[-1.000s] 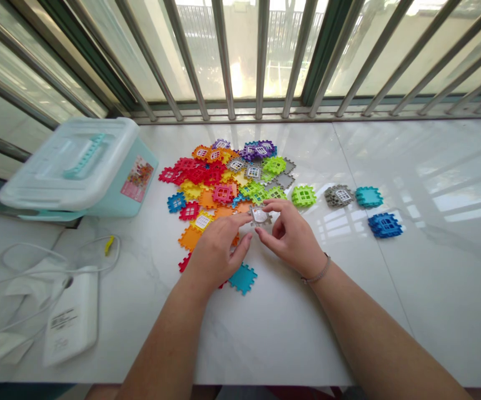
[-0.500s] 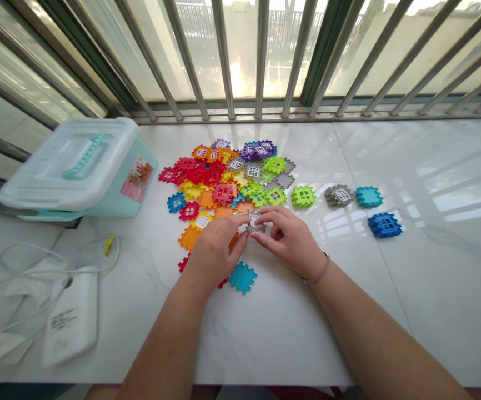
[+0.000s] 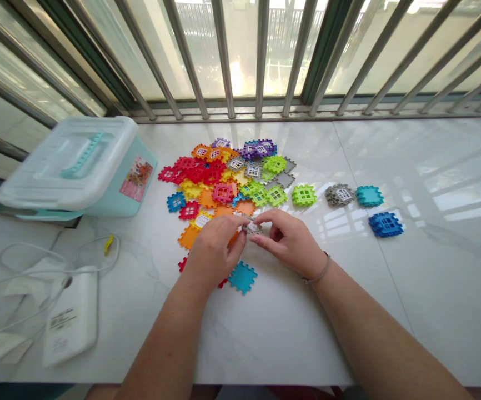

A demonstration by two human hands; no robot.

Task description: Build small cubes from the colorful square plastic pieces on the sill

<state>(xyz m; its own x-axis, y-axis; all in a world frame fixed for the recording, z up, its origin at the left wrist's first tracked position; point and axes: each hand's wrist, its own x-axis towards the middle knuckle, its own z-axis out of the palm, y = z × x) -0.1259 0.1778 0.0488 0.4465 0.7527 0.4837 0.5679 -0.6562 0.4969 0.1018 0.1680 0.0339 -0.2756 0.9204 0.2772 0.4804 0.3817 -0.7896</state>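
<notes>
I have the grey tile (image 3: 252,226) drawn in a little toward my left side now, and it has tipped over — a second ago its white window face showed plainly, and at this moment I see mostly a slanted edge. My left hand (image 3: 219,244) has closed up on it: forefinger above, thumb brought in below, clamped on the tile's left side. My right hand (image 3: 290,239) has its forefinger against the other side, with the thumb just beneath; I cannot tell whether that pair presses too. The tile sits between my hands, at the near edge of the heap of coloured tiles (image 3: 224,193), well apart from the grey stack (image 3: 339,195) and the blue stack (image 3: 385,224) off to the right. To my judgement, the turn and the firmer left pinch mean I am working this piece — not yet done with it.
</notes>
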